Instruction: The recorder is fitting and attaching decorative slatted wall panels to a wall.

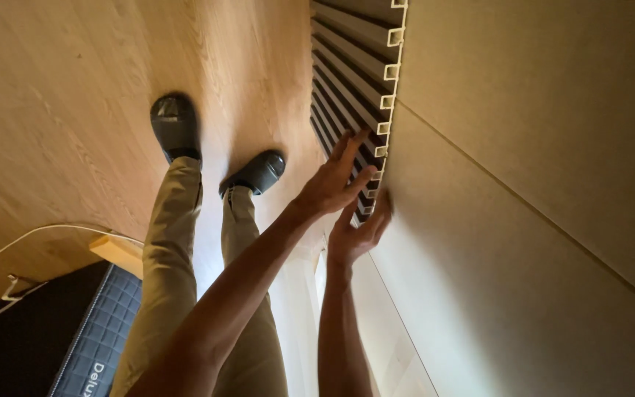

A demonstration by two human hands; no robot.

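A slatted wall panel (pixel 350 66) with dark grooves and pale ribs stands against the beige wall (pixel 538 184) on the right. My left hand (pixel 332 180) lies flat on the slats near the panel's near end, fingers spread, holding nothing. Just below it, my right hand (pixel 358 231) curls its fingers around the panel's end edge where it meets the wall. Both forearms reach in from the bottom of the view.
My legs in tan trousers and dark grey slippers (pixel 176 125) stand on a light wooden floor (pixel 60 110). A dark quilted mattress (pixel 75 338), a wooden block (pixel 115 252) and a white cable (pixel 38 235) lie at the lower left.
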